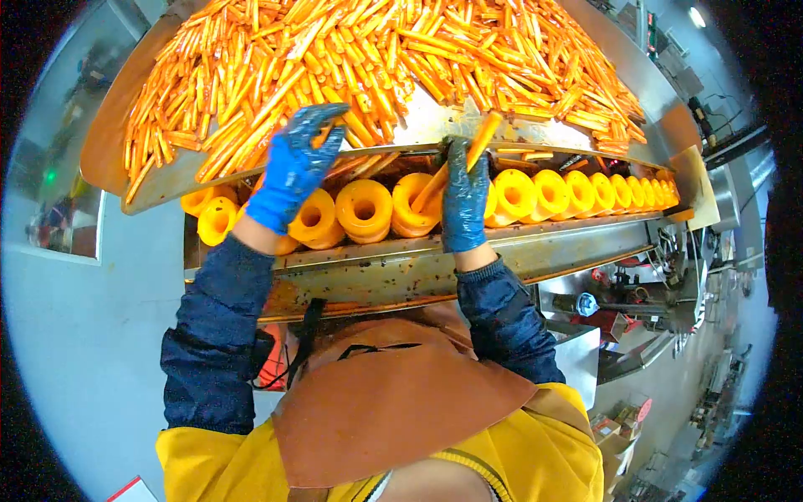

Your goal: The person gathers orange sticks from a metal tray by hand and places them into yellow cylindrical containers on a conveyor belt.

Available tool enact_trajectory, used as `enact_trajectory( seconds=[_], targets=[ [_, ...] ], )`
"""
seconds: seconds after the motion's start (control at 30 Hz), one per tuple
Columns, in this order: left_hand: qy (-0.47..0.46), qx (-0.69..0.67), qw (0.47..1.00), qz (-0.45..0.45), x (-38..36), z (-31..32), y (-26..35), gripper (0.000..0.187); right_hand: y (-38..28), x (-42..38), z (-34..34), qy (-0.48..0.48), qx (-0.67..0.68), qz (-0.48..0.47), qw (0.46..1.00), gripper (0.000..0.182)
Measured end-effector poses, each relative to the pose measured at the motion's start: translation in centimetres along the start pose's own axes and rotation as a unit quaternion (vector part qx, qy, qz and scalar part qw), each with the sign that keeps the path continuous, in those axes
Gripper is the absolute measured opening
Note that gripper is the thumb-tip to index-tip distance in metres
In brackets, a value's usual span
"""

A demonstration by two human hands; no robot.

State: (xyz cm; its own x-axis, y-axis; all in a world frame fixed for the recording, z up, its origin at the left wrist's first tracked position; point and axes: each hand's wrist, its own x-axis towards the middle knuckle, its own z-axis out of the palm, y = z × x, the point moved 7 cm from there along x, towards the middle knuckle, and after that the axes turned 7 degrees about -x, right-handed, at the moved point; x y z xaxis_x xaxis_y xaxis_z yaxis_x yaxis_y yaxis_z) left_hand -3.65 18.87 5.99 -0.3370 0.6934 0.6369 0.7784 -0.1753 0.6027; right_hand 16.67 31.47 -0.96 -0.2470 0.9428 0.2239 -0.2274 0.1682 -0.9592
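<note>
Beyond a brown apron [393, 410], a person's right hand [466, 197] holds an orange stick [486, 134] in a closed grip, its lower end at a yellow cup's [411, 225] mouth; the left hand's [297, 167] grip, partly open, shows no hold beside sticks [351, 58] heaped on a metal tray [431, 117].

1) Sticks [335, 67] at 12 o'clock: glossy orange, streaked red and pale yellow
2) Rings [365, 228], centre towards 2 o'clock: yellow-orange, dark centres
3) Trough [401, 279] below the rings: grey, brown-specked
4) Left grip [297, 165]: bright blue glove, darker fingers
5) Right grip [466, 191]: dark blue glove
6) Sleeves [216, 330]: navy
7) Apron [385, 410], 6 o'clock: brown
8) Top [226, 460], 7 and 5 o'clock: mustard yellow
</note>
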Motion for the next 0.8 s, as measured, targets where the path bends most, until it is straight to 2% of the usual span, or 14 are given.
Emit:
enact_trajectory(
  seconds=[0.07,0.13,0.17,0.3,0.37,0.4,0.47,0.5,0.53,0.63,0.67,0.73,0.77,0.8],
  targets=[
    [-0.011,0.068,0.997,-0.018,-0.5,-3.8,-1.3,0.025,0.9,-0.8,-1.1,-0.002,-0.265,-0.114,0.957,0.027],
    [0.027,0.122,0.992,-0.022,-1.8,-7.4,-4.6,0.024,1.1,-0.6,-1.8,-0.013,-0.188,-0.072,0.98,0.029],
    [0.03,0.157,0.987,-0.023,-2.3,-8.8,-5.7,0.025,0.5,-0.6,-2.4,0.004,-0.269,-0.064,0.961,0.028],
    [0.052,0.219,0.974,-0.03,-3.7,-11.3,-9.3,0.027,1.3,0.0,-3.2,-0.06,-0.297,-0.045,0.952,0.031],
    [0.043,0.243,0.965,-0.084,-4.6,-11.2,-11.2,0.028,0.1,-0.6,-2.9,-0.048,-0.427,-0.208,0.879,0.032],
    [0.045,0.242,0.965,-0.085,-4.5,-11.2,-11.1,0.028,0.0,-0.5,-3.2,-0.049,-0.428,-0.211,0.878,0.032],
    [0.052,0.255,0.963,-0.069,-4.5,-11.0,-10.6,0.028,0.8,0.0,-4.3,-0.073,-0.45,-0.134,0.88,0.033],
    [0.054,0.254,0.963,-0.07,-4.5,-11.0,-10.5,0.028,1.1,0.4,-4.7,-0.1,-0.414,-0.079,0.901,0.031],
    [0.053,0.262,0.961,-0.074,-4.5,-11.0,-10.4,0.028,0.7,0.3,-4.9,-0.102,-0.415,-0.08,0.9,0.031],
    [0.05,0.27,0.959,-0.076,-4.5,-11.1,-10.8,0.027,-1.5,-1.7,-4.2,-0.166,-0.493,-0.175,0.836,0.031],
    [0.048,0.268,0.959,-0.076,-4.6,-11.0,-11.0,0.027,-1.7,-2.3,-4.6,-0.167,-0.493,-0.176,0.835,0.031],
    [0.05,0.276,0.957,-0.074,-4.6,-11.0,-11.1,0.027,-1.1,-3.9,-4.3,-0.256,-0.594,-0.201,0.736,0.037],
    [0.051,0.283,0.955,-0.071,-4.6,-11.0,-11.1,0.027,-1.3,-4.4,-4.3,-0.266,-0.592,-0.262,0.714,0.043],
    [0.05,0.283,0.955,-0.072,-4.6,-10.9,-11.1,0.027,-1.6,-4.2,-4.4,-0.266,-0.593,-0.262,0.714,0.043]
  ],
)
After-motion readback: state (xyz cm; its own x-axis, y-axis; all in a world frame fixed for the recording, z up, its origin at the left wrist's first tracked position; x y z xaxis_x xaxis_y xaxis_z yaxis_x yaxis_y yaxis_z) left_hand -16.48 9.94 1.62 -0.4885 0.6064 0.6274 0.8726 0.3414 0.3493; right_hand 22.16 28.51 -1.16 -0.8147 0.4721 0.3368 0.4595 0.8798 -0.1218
